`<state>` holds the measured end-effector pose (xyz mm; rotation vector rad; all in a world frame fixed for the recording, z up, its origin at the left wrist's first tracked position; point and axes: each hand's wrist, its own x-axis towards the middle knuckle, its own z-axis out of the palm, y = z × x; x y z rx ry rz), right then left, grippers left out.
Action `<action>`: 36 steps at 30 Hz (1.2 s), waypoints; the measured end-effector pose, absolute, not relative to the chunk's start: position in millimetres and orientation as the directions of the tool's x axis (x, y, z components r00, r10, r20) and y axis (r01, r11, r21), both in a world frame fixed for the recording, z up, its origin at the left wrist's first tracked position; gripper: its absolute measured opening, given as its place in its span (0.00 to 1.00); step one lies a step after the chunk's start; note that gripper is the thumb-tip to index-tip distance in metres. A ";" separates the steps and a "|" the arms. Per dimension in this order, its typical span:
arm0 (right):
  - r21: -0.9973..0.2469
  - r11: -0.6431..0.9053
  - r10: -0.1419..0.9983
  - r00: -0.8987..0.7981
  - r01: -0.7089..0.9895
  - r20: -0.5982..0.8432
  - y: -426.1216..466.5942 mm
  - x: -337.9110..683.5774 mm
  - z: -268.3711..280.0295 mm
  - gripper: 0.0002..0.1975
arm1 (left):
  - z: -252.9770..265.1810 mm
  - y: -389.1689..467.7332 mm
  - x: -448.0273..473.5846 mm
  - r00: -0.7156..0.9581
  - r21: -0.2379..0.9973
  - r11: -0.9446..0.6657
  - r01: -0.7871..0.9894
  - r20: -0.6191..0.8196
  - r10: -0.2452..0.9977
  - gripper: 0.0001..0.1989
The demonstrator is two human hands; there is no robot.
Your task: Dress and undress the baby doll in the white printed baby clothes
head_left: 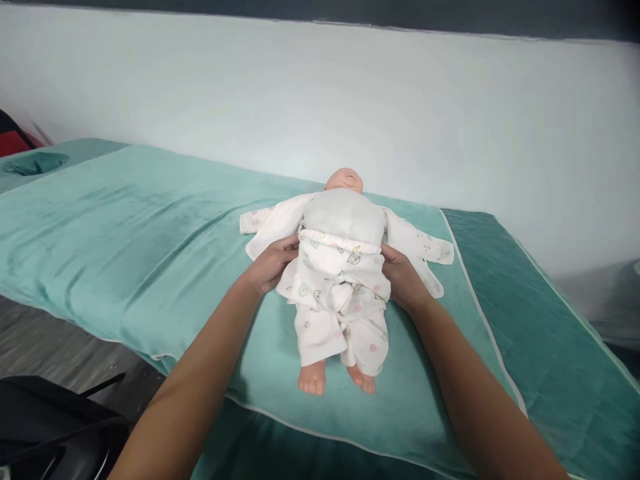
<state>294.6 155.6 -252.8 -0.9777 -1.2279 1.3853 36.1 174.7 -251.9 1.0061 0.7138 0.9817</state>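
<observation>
A baby doll (pixel 345 217) lies on its back, head away from me and bare feet toward me. Its white printed pants (pixel 340 273) reach up to the waist, over the lower part of its pale grey torso. The white jacket (pixel 285 220) is spread open beneath the doll, sleeves out to both sides. My left hand (pixel 277 262) grips the waistband at the left hip, its fingertips partly hidden by the cloth. At the opposite hip, my right hand (pixel 401 275) grips the other side of the pants, fingertips partly hidden too.
A light green sheet (pixel 150 227) covers the bed, with a darker green quilted cover (pixel 560 347) showing at the right. Behind the bed stands a white wall (pixel 320 100). A black chair (pixel 55 427) is at the lower left, beside the bed's edge.
</observation>
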 end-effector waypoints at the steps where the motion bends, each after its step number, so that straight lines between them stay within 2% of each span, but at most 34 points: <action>1: -0.990 0.032 0.986 -0.157 -0.140 0.054 156.1 295.8 -254.4 0.13 | -251.4 174.2 36.6 0.407 0.926 0.190 -0.325 -0.044 0.912 0.30; 6: -0.996 0.046 0.992 -0.111 -0.082 0.055 158.0 297.4 -258.1 0.13 | -252.7 174.0 37.7 0.396 0.945 0.140 -0.294 -0.013 0.918 0.29; 14: -0.996 0.000 0.989 -0.146 -0.087 0.013 158.7 297.5 -258.3 0.13 | -252.5 173.1 41.1 0.319 0.972 0.066 -0.225 0.010 0.948 0.26; 23: -0.997 0.012 0.996 -0.089 -0.077 0.019 157.5 294.9 -256.2 0.09 | -252.0 172.2 41.7 0.287 0.986 0.060 -0.157 -0.012 0.958 0.22; 31: -0.992 0.074 0.997 -0.005 0.101 0.074 156.7 299.9 -259.9 0.09 | -254.2 173.6 42.1 0.260 0.988 0.035 -0.149 0.005 0.966 0.21; 36: -0.966 0.142 0.989 0.005 0.215 0.147 161.1 304.8 -267.8 0.03 | -253.5 173.7 43.5 0.208 0.990 0.027 -0.140 0.002 0.978 0.20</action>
